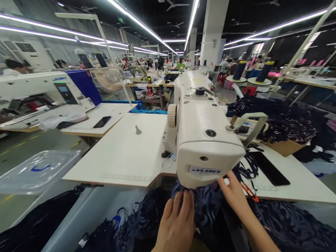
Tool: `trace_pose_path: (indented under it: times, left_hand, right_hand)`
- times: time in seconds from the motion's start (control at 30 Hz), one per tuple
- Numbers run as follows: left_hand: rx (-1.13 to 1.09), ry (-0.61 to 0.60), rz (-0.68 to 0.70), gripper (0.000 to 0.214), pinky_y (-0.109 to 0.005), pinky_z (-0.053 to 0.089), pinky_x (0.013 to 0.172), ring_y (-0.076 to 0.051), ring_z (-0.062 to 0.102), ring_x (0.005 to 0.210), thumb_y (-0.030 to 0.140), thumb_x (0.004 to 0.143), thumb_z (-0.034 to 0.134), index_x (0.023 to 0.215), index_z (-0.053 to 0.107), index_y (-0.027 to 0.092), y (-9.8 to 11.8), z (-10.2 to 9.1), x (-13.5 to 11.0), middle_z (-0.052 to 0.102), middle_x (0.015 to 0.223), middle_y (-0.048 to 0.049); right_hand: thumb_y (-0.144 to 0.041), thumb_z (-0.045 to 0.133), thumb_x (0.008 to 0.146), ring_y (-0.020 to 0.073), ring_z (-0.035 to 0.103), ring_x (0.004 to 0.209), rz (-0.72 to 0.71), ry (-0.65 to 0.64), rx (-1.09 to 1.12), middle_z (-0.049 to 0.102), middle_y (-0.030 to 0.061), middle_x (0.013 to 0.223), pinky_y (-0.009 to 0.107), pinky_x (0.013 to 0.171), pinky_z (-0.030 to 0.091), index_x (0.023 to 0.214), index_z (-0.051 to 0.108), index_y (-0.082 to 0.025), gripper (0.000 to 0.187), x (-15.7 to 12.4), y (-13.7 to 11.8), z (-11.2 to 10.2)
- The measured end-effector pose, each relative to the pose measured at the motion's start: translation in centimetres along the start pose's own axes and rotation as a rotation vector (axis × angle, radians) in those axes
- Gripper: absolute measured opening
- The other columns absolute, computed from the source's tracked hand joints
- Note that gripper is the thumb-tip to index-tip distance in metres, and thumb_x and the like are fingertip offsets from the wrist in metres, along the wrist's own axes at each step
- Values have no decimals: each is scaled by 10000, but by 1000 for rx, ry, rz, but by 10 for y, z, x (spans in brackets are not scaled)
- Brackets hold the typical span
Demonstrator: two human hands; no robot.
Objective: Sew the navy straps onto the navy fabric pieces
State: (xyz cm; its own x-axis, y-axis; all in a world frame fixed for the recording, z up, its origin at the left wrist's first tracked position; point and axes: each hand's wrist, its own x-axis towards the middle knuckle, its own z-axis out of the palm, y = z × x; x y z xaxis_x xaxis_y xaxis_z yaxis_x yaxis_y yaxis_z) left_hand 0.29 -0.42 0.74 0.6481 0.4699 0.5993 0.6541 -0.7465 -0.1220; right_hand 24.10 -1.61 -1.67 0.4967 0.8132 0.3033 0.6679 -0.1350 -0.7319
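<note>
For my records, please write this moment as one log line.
left hand: on dark patterned fabric; right hand: beside sewing machine head

This is a sewing workshop; a JUKI machine (pixel 202 122), thread cones (pixel 239 71), dark fabric (pixel 210 203) show it.

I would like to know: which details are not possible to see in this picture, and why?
Head view:
Any needle: hidden behind the machine.
Cloth: far part covered by the machine.
Right grip: fingertips partly hidden by the machine.
Left grip: palm side turned away; forearm cut by bottom edge.
Screen: text too small.
Green-clad person: too small for details.
</note>
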Motion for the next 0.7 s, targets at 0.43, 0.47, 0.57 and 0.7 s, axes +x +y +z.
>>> trace_pose_path:
  times: [0.43,0.47,0.57,0.7]
  left_hand:
    - [-67,-31,52,341,-330,377,933,-207,564,1089,262,981,428,1251,634,221,-4,3,2,670,1181,-18]
    - [-75,-26,54,344,-335,375,929,-207,569,1084,254,985,416,1248,635,218,-5,4,2,674,1181,-15]
    - [-87,-18,58,353,-353,368,921,-215,577,1081,224,984,393,1241,635,203,-5,4,2,681,1180,-20]
    - [-69,-21,102,368,-363,373,914,-226,580,1085,172,960,398,1254,620,175,-8,2,1,672,1200,-37]
  right_hand:
    - [-523,661,639,417,604,1056,433,109,-540,662,233,1080,498,891,449,1128,550,-119,644,80,202,-132]
    - [-508,657,654,421,593,1071,426,108,-559,654,244,1082,504,919,427,1118,549,-108,622,77,202,-129]
    - [-467,637,696,474,526,1132,424,147,-609,599,320,1108,562,974,348,1095,531,-48,588,66,197,-117]
    - [-502,547,783,515,457,1173,437,183,-576,562,353,1142,635,941,330,1076,523,-63,529,54,180,-112]
